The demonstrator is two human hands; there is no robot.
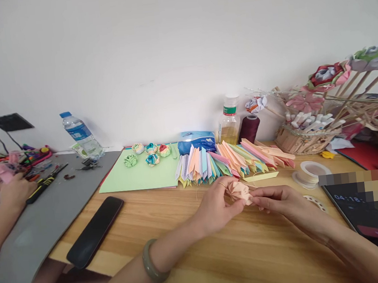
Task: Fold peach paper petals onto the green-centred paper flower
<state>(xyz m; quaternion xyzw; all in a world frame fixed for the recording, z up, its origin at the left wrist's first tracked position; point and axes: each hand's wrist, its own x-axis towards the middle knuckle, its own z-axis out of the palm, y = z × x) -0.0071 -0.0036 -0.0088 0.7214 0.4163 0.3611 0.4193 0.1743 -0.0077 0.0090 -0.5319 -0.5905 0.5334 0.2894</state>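
A peach folded-paper flower is held just above the wooden table, between both hands. My left hand is closed round its left side, with the thumb at its lower edge. From the right, my right hand pinches the flower's edge between thumb and fingers. Right behind it lies a row of folded paper strips in white, blue, orange, green and pink. Several finished paper flowers sit on light green paper sheets at the back left.
A long black case lies at left. Against the wall stand a water bottle, a tissue pack, a glue bottle and a thread spool. Tape rolls, a phone and a basket are right. A co-worker's hands work at far left.
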